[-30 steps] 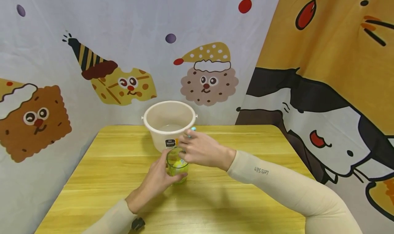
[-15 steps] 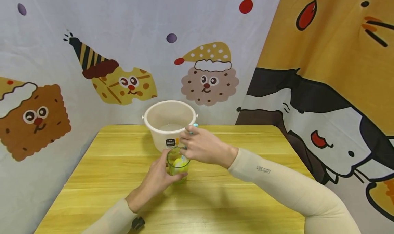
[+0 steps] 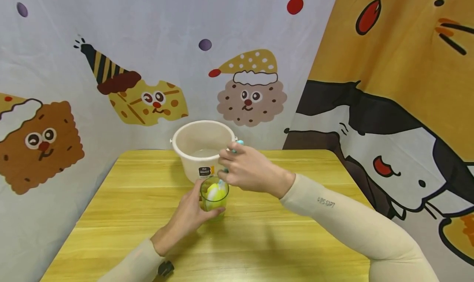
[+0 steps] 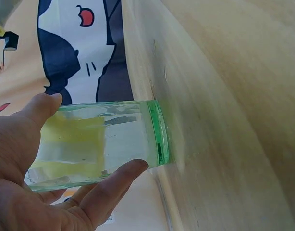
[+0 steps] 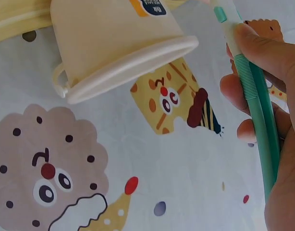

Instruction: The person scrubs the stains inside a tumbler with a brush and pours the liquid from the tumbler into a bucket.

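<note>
"Just below the middle of the head view, what does your left hand (image 3: 190,210) have?"

"I have it clamped round a clear, green-based glass (image 4: 126,137), thumb and fingers on opposite sides, mouth up."

"And your right hand (image 3: 252,168)?"

"To the right of centre, just above the glass. I have its fingers pinched on the teal handle (image 5: 255,108) of a sponge brush, slanting up to the right. The yellow-and-white sponge head (image 3: 212,191) is inside the glass."

"Behind that?"

"A white bucket (image 3: 190,166), on the wooden table (image 3: 289,245) across the lower frame."
</note>
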The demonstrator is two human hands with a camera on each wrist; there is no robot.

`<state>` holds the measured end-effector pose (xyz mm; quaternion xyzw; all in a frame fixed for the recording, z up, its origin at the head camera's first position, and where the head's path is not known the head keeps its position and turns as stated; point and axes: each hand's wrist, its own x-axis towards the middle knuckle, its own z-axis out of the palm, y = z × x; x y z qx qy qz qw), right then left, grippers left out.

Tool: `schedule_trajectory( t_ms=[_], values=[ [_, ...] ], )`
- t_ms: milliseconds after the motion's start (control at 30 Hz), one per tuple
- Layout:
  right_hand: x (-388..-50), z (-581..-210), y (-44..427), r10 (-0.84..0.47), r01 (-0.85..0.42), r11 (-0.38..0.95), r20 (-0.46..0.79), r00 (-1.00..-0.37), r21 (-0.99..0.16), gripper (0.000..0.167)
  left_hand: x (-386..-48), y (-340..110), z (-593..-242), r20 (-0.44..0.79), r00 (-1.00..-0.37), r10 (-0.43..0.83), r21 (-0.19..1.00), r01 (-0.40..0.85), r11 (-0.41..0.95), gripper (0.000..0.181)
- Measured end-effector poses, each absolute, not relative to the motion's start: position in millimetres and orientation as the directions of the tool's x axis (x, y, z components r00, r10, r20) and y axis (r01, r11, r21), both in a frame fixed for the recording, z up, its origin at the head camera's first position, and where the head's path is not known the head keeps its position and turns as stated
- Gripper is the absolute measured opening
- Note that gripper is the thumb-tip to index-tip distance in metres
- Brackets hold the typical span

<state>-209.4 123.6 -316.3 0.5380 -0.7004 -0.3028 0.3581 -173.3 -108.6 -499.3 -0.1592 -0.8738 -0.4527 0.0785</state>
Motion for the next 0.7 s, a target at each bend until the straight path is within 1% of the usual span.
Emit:
schedule_trajectory(
  t_ms=[267, 700],
  values=[
    [-208.4, -305.8, 128.4, -0.966, -0.543, 0.259, 0.206, -0.157, 0.799, 0.01, -172.8, -108.5, -496.8, 0.268, -0.939, 0.214, 0.775, 0.342, 0.531, 0.094],
    [-208.9, -300.6, 130.6, -0.959, -0.514, 0.275, 0.266, -0.094, 0.812, 0.01, -173.2, -109.9, -497.7, 0.255, -0.942, 0.219, 0.783, 0.334, 0.526, 0.096]
  ],
)
